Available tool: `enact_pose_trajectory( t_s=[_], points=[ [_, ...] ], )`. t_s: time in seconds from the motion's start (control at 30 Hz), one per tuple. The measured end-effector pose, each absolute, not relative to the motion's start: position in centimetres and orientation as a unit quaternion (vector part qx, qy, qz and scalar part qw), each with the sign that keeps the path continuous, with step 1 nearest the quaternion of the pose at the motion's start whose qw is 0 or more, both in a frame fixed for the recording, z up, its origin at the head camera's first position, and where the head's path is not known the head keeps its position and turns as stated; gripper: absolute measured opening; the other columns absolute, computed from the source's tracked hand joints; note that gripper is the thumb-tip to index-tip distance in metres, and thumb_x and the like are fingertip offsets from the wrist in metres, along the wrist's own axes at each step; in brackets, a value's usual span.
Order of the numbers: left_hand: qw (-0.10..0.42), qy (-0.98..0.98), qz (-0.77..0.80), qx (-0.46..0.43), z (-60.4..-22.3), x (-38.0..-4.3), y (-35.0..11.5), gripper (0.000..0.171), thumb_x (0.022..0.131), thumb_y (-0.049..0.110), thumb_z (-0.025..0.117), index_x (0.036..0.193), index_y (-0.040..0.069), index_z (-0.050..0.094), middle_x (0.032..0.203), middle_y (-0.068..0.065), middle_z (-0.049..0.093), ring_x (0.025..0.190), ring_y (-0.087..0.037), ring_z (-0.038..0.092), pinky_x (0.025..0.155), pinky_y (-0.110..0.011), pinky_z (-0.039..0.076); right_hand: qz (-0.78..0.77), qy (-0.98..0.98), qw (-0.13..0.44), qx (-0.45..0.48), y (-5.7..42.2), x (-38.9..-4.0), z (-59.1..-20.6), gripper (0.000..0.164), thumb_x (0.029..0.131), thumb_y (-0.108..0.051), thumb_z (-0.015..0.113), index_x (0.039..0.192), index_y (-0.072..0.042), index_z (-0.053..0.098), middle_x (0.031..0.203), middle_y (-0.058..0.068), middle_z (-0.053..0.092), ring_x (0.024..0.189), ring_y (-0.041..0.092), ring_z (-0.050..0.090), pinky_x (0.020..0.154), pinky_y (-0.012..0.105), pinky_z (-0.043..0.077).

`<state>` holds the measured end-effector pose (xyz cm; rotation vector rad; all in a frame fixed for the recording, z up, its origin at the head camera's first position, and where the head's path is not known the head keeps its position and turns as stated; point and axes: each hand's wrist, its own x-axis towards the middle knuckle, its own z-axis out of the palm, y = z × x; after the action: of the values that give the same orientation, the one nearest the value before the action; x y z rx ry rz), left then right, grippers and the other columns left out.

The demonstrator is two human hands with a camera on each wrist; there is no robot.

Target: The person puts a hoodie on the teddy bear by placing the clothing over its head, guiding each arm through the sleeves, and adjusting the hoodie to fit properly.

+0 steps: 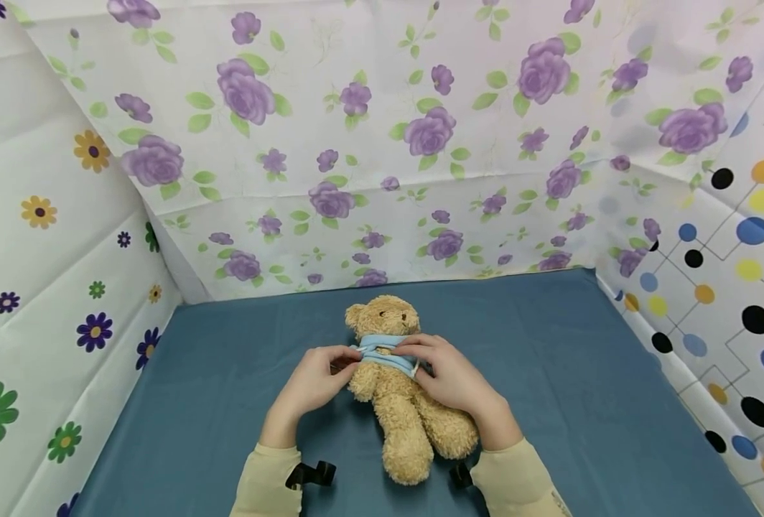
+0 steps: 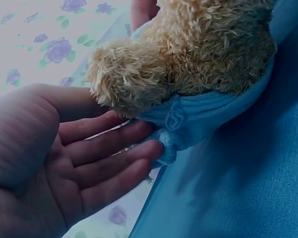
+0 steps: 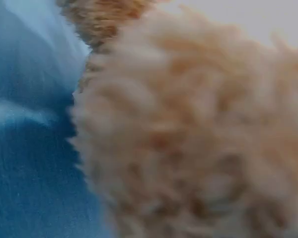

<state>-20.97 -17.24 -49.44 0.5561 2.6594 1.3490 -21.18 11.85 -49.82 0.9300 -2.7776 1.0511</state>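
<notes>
A tan teddy bear (image 1: 398, 409) lies on its back on the blue tabletop (image 1: 582, 373), head away from me. A light blue shirt (image 1: 382, 345) is bunched round its chest. My left hand (image 1: 317, 380) pinches the shirt's edge at the bear's right side. In the left wrist view my left hand's fingers (image 2: 109, 153) lie fairly straight under the bear's arm (image 2: 129, 79), tips on the shirt's cuff (image 2: 171, 144). My right hand (image 1: 453, 380) lies over the bear's other side, fingers curled on the shirt. The right wrist view shows only blurred bear fur (image 3: 198, 139) and blue fabric (image 3: 30, 99).
Floral sheets form a back wall (image 1: 382, 143) and a left wall (image 1: 46, 287); a dotted sheet closes the right side (image 1: 731, 301). Black wrist straps (image 1: 311, 474) sit at my sleeves. Bare blue tabletop lies on both sides of the bear.
</notes>
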Motion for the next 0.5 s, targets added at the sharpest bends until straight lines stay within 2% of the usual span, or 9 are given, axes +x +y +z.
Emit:
enact_pose_trajectory(
  t_s=[0.17,0.33,0.5],
  points=[
    [0.086,0.86,0.463,0.195,-49.48,-20.87,-17.22,0.027,0.109,0.021,0.067,0.133,0.009,0.073,0.12,-0.001,0.073,0.104,-0.019,0.069,0.087,-0.041,0.057,0.349,-0.892,0.002,0.286,11.8,-20.97,-49.86,0.042,0.105,-0.004,0.065,0.142,-0.022,0.07,0.151,0.0,0.058,0.138,0.033,0.054,0.093,0.049,0.048],
    [0.117,0.836,0.503,0.185,-49.6,-20.9,-17.06,0.027,0.107,0.027,0.07,0.128,0.009,0.069,0.108,-0.003,0.07,0.095,-0.021,0.066,0.079,-0.04,0.054,0.349,-0.894,-0.004,0.282,11.73,-20.99,-49.81,0.044,0.105,-0.002,0.062,0.143,-0.022,0.069,0.149,0.001,0.058,0.139,0.032,0.054,0.097,0.049,0.049],
    [0.121,0.83,0.516,0.174,-49.51,-20.88,-16.8,0.032,0.107,0.024,0.071,0.134,0.008,0.069,0.115,-0.002,0.071,0.102,-0.021,0.067,0.085,-0.042,0.055,0.344,-0.898,-0.002,0.274,11.67,-21.1,-49.76,0.045,0.105,-0.002,0.061,0.144,-0.023,0.068,0.149,0.002,0.058,0.139,0.032,0.054,0.094,0.047,0.048]
  ],
)
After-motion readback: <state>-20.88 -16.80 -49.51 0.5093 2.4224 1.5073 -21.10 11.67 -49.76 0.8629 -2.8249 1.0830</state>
